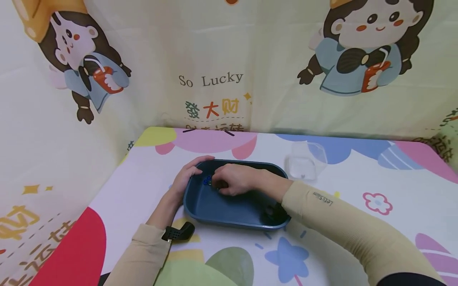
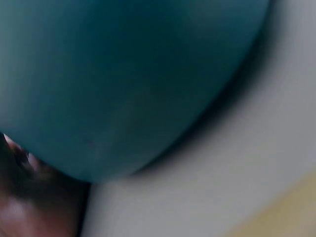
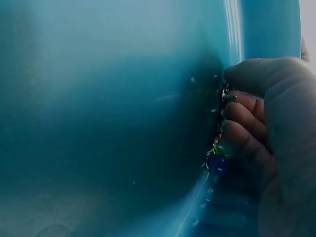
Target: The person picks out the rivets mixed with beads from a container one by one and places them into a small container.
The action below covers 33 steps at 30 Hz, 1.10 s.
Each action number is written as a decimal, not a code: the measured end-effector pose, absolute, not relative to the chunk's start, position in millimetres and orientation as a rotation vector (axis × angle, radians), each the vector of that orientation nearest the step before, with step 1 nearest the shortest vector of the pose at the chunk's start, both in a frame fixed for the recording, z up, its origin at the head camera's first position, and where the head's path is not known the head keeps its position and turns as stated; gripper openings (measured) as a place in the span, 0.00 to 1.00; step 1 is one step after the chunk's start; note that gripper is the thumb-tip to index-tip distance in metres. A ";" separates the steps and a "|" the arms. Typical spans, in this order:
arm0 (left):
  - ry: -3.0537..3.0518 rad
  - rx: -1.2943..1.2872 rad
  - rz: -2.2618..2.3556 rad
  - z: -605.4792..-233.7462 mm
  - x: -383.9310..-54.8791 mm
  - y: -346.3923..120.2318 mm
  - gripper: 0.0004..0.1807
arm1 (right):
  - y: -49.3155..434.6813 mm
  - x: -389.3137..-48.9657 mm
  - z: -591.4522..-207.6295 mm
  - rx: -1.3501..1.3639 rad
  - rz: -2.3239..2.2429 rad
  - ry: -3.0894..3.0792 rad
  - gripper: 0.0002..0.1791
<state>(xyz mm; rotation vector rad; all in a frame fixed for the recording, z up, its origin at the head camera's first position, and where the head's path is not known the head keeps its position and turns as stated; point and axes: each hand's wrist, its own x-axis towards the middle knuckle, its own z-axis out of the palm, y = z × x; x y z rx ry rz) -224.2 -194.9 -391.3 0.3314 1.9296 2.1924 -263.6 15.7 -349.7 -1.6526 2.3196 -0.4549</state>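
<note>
A dark blue rectangular tray with rounded corners sits on the table; its curved wall fills much of the left wrist view. My left hand grips the tray's left end, with fingers along the far rim and thumb at the inner edge. Reaching inside, my right hand has its fingers curled near the far left corner. Between its thumb and fingertips are small silvery pieces, strung out along the base of the wall. A round blue glass bead lies just below them. Several blue beads show left of that hand.
A clear plastic box with its lid open stands behind the tray at the right. A black wrist device sits on the left wrist. The table has a colourful printed cover, and a printed curtain hangs behind it.
</note>
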 end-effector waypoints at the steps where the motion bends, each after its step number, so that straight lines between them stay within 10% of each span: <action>1: 1.930 0.331 2.190 -391.1 -223.8 -195.0 0.32 | 15.3 -263.2 -349.4 -1.657 -0.439 2.319 0.08; 33: 1.919 0.311 2.176 -392.7 -220.0 -194.7 0.32 | 21.5 -258.5 -341.4 -1.681 -0.484 2.366 0.08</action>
